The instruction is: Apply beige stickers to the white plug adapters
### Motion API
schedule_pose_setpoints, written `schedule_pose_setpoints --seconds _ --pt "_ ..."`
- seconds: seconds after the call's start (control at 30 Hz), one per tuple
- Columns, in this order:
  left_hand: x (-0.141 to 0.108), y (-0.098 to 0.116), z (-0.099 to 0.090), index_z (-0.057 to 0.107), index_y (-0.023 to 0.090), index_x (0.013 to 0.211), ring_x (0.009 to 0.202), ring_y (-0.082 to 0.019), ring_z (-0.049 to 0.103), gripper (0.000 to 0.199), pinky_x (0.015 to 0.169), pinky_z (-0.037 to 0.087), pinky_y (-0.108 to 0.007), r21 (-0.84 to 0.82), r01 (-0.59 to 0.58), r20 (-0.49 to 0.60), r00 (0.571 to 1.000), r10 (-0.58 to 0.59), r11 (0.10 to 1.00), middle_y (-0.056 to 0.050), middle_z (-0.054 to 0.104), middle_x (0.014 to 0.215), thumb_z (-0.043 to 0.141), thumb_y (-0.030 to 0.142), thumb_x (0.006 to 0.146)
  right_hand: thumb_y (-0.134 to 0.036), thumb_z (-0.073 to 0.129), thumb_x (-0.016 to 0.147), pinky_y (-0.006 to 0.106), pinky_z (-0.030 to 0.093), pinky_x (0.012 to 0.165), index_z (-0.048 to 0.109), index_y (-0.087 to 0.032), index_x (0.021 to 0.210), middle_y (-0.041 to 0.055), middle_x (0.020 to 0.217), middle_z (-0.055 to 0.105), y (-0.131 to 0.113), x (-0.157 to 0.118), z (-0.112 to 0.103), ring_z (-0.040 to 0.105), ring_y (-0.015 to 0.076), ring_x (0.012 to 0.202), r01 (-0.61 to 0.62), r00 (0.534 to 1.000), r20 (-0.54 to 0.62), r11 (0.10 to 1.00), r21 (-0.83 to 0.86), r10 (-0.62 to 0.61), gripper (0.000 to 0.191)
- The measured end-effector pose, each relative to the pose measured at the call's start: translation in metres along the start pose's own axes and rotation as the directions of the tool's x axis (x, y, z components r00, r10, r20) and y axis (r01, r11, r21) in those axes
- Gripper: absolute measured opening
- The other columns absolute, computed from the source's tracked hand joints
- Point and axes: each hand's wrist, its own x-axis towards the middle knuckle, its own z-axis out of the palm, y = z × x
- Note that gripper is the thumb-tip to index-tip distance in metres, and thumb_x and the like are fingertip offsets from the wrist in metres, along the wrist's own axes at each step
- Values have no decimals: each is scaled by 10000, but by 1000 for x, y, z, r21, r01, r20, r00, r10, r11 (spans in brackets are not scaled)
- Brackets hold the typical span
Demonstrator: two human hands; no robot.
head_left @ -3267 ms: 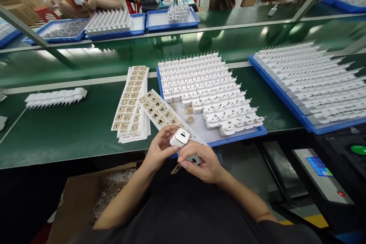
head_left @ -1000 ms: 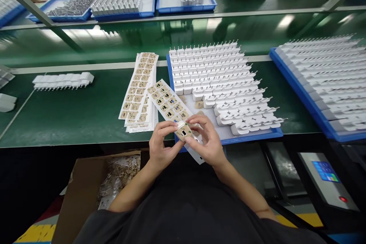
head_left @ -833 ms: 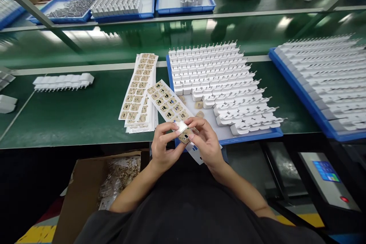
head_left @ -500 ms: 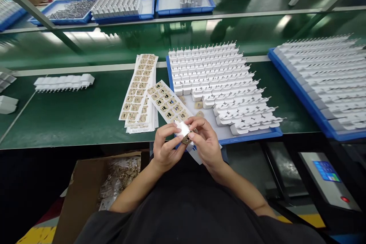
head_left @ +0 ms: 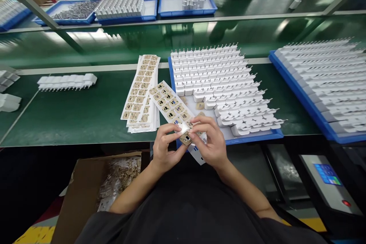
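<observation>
A small white plug housing [head_left: 184,129] with a tan sticker on its end is pinched between the thumb and fingers of my left hand [head_left: 167,146]. My right hand [head_left: 210,141] touches its right side with thumb and fingers. Beneath the hands lies a sheet of tan stickers [head_left: 171,103], its lower end past the table edge. Left of it is a stack of sticker sheets [head_left: 141,87]. Rows of white plugs [head_left: 211,72] with pins up fill much of a blue tray [head_left: 254,137] behind my right hand.
Another blue tray [head_left: 303,95] of plugs stands at right. A row of plugs [head_left: 67,82] lies at left on the green table [head_left: 71,122]. Below are a cardboard box [head_left: 82,190] and a device with a screen [head_left: 327,173]. People sit beyond the trays at the back.
The housing has turned so its stickered end shows more. My right hand's fingers have lifted and spread slightly, and the view has shifted a little.
</observation>
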Motion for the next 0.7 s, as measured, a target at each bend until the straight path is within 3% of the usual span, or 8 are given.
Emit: schedule_pose_setpoints --seconds 0.1,0.2,0.3,0.37,0.5,0.6,0.7 --pt "0 -2 -2 547 225 1154 1021 -212 641 451 877 557 -383 -53 152 5 988 -151 987 -77 619 1089 773 122 777 -138 661 878 370 554 841 655 -241 944 52 995 647 -3 -2 -3 639 201 953 218 976 37 976 -26 -217 123" --pt "0 -8 -11 564 220 1129 1040 -220 628 403 896 536 -377 -35 276 -30 960 -277 961 -77 625 1083 773 174 788 -116 631 896 342 557 758 633 -240 987 27 889 645 6 -2 -9 643 182 847 104 993 -59 995 -8 -104 154" --pt "4 -21 -31 579 219 1155 999 -208 619 375 861 519 -343 81 316 -74 948 -310 945 -76 635 1094 737 211 815 -104 615 911 339 562 777 642 -219 1088 62 996 660 25 4 -15 648 188 894 -29 993 -121 952 -304 -8 213" --pt "11 -38 -51 585 221 1185 945 -194 616 368 825 512 -323 197 339 -109 940 -323 920 -70 638 1094 702 240 837 -128 619 916 384 558 870 655 -200 1128 102 1117 652 38 9 -16 641 229 1021 34 996 -51 865 -501 -69 227" --pt "45 -104 -108 627 194 1161 891 -203 621 345 819 498 -335 517 400 -161 914 -373 757 -79 649 1082 661 349 855 -164 614 923 442 529 960 671 -184 1104 117 1150 649 52 12 -15 632 259 1071 154 985 26 798 -582 -172 191" --pt "82 -170 -151 653 165 1171 1037 -289 597 378 913 444 -421 787 423 -201 864 -461 449 -128 664 1143 612 390 871 -183 602 932 430 539 943 674 -190 1080 106 1127 658 54 11 -16 648 249 1045 158 984 23 817 -554 -175 165" --pt "117 -226 -178 674 69 1081 1186 -386 505 362 992 352 -527 815 434 -242 857 -455 384 -221 661 1148 605 334 844 -190 584 937 434 548 921 675 -202 1067 101 1107 664 56 11 -17 657 249 1027 171 984 50 830 -531 -171 158"
